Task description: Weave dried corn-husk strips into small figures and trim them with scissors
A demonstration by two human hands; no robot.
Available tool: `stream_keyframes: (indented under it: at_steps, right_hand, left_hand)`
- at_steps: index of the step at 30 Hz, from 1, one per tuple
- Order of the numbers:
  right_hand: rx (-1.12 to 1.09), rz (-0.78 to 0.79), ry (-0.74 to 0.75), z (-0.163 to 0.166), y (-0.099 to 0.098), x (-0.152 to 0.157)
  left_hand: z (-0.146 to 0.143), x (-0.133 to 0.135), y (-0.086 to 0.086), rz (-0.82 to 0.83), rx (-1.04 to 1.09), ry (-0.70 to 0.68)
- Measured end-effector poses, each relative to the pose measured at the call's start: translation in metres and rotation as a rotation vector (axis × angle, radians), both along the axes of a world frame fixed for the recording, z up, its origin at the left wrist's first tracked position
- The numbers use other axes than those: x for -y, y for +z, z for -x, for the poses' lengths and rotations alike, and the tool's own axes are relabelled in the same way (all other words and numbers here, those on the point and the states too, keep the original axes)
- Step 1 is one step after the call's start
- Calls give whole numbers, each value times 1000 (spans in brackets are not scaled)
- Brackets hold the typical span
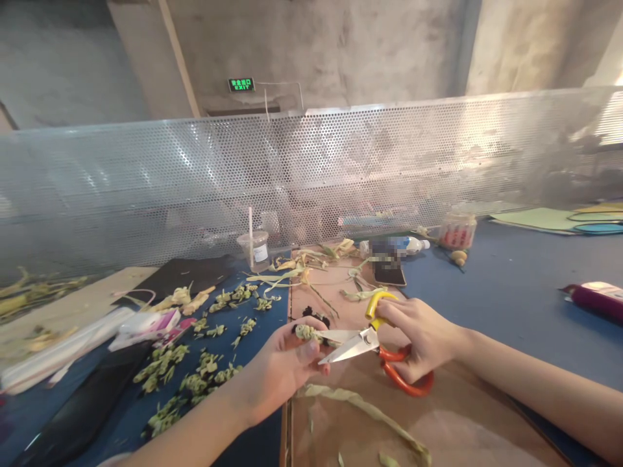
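Note:
My left hand [292, 353] pinches a small knotted piece of pale dried husk [307, 333] between thumb and fingers. In my right hand [423, 331] is a pair of scissors [357, 342] with one yellow and one red handle loop. The blades are spread and point left, with their tips at my left fingers and beside the knotted piece. Whether the blades touch it, I cannot tell. A long twisted husk strip [367, 410] lies on the brown board [467, 431] below the scissors. Left of my left hand, several similar greenish knotted pieces [204, 373] lie on the blue tabletop.
Loose husk strips [311, 269] are scattered behind my hands. Further back stand a lidded plastic cup [257, 251] with a straw, a lying bottle [411, 245], a phone [389, 272] and a clear jar [457, 230]. A perforated metal screen [331, 168] borders the table.

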State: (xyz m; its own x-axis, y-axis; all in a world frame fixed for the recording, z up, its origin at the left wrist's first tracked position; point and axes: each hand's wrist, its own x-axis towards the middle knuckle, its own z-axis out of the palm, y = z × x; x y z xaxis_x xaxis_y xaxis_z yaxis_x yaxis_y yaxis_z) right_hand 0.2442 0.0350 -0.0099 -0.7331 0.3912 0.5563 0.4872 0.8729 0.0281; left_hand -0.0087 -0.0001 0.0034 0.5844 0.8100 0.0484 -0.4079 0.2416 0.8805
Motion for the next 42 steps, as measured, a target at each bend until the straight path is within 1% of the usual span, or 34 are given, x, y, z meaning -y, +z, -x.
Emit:
stream_keyframes:
  at_steps: [6,13,19,25,29,31,37,42]
  right_hand:
    - [-22,-64,8,1,-2,0]
    - [-31,-111,-21,-3,-6,-3]
    - [-22,-166,-27,-3,-6,-3]
    - [-44,-199,-14,-2,-6,-2]
    - [-57,-212,-35,-3,-8,-3]
    - [-50,-211,-31,-3,-9,-3]
    - [-66,-134,-34,-3,-4,0]
    - [-60,-116,-43,-5,-3,-1]
  left_hand:
    - [0,1,0,3,-5,-7]
    - [-1,2,0,6,-20,-7]
    - [0,1,-2,-14,-15,-12]
    - [0,2,0,-27,-24,0]
    - [-1,3,-1,-31,-6,-30]
    - [-1,3,-2,-24,-8,-50]
    - [0,3,-3,-21,2,-59]
    - [1,2,-3,-32,18,-69]
